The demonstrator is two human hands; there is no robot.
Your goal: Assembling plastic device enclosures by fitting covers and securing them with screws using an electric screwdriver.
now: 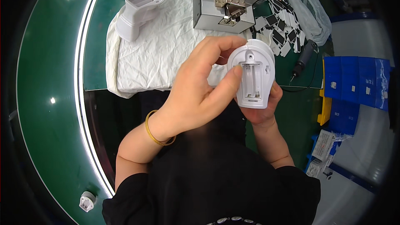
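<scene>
Both hands hold a white plastic housing (263, 75) with an uncovered battery compartment facing up; metal contacts show at its ends and no batteries lie in it. My left hand (208, 79), with a gold bangle on the wrist, grips the housing's left side, thumb on the compartment edge and fingers round the top. My right hand (262, 108) supports it from below and the right; most of its fingers are hidden behind the housing. Beyond my left hand, a similar white housing (135, 16) rests on a white cloth (166, 29).
A grey metal machine (225, 10) stands at the back. Right of it lie many small black and white pieces (283, 25), a clear plastic bag (308, 12) and a corded electric screwdriver (306, 58). Blue bins (354, 83) are at the right. Another white unit (86, 201) sits lower left.
</scene>
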